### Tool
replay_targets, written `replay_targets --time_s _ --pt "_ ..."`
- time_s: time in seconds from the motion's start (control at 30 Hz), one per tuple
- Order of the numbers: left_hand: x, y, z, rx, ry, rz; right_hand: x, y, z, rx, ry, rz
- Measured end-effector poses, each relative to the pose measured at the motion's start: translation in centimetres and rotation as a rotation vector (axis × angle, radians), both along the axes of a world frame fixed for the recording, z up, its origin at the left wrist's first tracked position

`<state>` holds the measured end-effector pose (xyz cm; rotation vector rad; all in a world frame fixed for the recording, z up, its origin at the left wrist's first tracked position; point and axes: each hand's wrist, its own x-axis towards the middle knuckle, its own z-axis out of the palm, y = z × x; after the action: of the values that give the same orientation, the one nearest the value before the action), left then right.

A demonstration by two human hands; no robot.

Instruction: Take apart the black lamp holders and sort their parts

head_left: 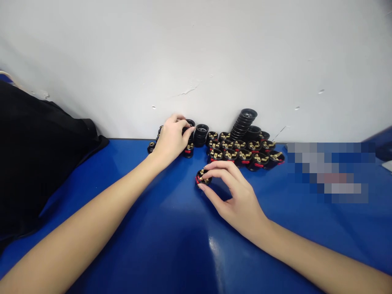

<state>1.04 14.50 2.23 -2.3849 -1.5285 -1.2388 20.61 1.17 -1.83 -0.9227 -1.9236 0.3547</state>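
Note:
My right hand [235,194] pinches a small round black socket core [202,178] with brass contacts inside and a red mark on its side, on the blue table. Farther left and back, my left hand [174,136] has thumb and fingers curled around a black cylindrical cap [190,123], which they partly hide. Just below that thumb stands another socket core [189,151] with a red mark. A black ribbed cap [201,135] stands upright to the right of my left hand. Rows of similar socket cores [230,154] stand together behind my right hand.
A leaning stack of black ribbed caps [244,123] rises behind the rows, near the grey-white wall [196,53]. Small black parts [151,147] lie beside my left wrist. Black cloth [39,155] covers the table's left side. A blurred-out patch [333,171] hides something at right.

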Motion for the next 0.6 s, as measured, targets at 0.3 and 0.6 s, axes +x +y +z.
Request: replay_targets --time_s 0.3,0.6 --pt "0.1 0.1 -0.5 0.057 0.044 0.021 -0.1 0.1 -0.3 0.032 -0.053 -0.043" --pt "0.0 -2.3 0.8 0.232 0.022 -0.123 -0.1 0.2 -1.0 -0.063 0.059 0.006"
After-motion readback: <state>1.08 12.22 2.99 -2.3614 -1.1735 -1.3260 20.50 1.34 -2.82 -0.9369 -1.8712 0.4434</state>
